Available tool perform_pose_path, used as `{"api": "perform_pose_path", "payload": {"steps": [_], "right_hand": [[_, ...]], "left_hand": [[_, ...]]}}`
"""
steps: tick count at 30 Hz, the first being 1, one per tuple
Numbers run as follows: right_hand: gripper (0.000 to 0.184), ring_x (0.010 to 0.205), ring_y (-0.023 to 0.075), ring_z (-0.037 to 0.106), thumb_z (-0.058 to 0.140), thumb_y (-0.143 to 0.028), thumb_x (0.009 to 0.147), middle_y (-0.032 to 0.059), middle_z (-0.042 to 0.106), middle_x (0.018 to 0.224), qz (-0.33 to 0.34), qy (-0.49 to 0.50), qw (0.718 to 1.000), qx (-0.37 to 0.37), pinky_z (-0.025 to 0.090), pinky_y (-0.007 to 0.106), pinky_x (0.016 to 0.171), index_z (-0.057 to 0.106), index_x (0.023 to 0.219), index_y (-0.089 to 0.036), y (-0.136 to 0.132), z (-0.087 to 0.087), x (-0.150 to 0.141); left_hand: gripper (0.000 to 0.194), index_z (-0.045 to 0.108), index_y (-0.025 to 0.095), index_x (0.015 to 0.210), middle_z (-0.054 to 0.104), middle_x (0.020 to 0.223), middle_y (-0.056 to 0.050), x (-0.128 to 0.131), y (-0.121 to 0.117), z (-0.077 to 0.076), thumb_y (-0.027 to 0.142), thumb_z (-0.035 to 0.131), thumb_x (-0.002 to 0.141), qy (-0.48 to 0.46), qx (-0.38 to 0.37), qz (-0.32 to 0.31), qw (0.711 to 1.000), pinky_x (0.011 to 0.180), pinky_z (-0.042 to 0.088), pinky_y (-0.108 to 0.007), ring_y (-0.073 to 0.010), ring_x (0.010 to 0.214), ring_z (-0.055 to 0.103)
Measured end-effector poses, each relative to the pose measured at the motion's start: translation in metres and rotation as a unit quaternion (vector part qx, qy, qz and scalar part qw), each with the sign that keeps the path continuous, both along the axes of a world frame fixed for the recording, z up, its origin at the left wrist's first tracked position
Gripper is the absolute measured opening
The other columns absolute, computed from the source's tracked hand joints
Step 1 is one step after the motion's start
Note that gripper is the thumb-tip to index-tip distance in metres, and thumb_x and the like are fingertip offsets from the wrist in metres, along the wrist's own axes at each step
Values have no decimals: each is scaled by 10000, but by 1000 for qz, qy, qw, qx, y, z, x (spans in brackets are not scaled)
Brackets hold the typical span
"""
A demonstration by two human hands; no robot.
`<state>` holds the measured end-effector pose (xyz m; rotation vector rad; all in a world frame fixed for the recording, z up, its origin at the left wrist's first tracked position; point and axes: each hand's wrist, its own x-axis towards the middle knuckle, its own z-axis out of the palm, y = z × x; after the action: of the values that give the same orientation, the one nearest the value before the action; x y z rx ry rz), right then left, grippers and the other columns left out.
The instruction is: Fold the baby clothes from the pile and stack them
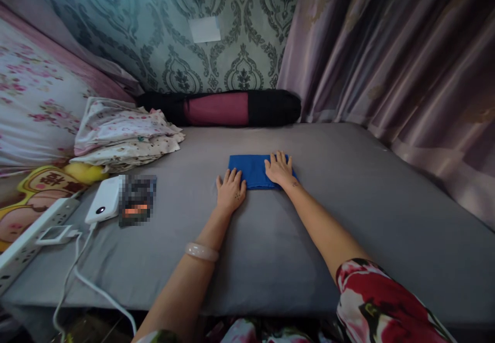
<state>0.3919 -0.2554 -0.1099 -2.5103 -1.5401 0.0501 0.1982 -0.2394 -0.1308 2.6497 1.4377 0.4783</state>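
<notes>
A blue folded cloth (pixel 255 170) lies flat on the grey sheet (pixel 328 193), straight ahead of me. My left hand (pixel 231 189) rests at its lower left corner, fingers spread, partly on the cloth and partly on the sheet. Across the right end of the cloth lies my right hand (pixel 280 168), palm down with the fingers apart. Neither hand grips anything. The right edge of the cloth is partly hidden under my right hand.
To the left are a white power strip (pixel 42 237), a white power bank (pixel 104 201) with cables, and a blurred-out object (pixel 137 203). Behind them sits a pile of folded fabric (pixel 127 139). A black and maroon roll (pixel 216 109) lies along the wall; curtains (pixel 386 75) hang right.
</notes>
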Motion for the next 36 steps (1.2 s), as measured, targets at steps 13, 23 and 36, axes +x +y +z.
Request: {"api": "perform_pose_path", "payload": {"steps": [13, 23, 36], "right_hand": [[593, 1438, 323, 198, 238, -407, 993, 186, 246, 1567, -14, 17, 1000, -1, 192, 513, 1129, 345, 1474, -76, -8, -10, 5], [418, 1193, 218, 547, 393, -299, 950, 144, 585, 1315, -120, 276, 949, 93, 436, 293, 968, 548, 1293, -117, -7, 10, 48], [186, 481, 121, 545, 658, -276, 840, 36, 587, 544, -223, 327, 918, 1, 382, 208, 457, 658, 745, -116, -20, 10, 87]], "left_hand": [[496, 464, 193, 1406, 398, 1519, -81, -2, 3, 2, 382, 311, 973, 11, -24, -14, 1000, 1156, 266, -439, -266, 1423, 306], [393, 591, 180, 1238, 621, 1287, -99, -4, 34, 21, 373, 393, 959, -60, -100, 21, 993, 1012, 416, -347, -225, 1200, 554], [366, 720, 177, 963, 703, 1081, -182, -5, 83, 28, 460, 510, 866, -2, -187, 183, 965, 886, 473, -397, -334, 1121, 610]]}}
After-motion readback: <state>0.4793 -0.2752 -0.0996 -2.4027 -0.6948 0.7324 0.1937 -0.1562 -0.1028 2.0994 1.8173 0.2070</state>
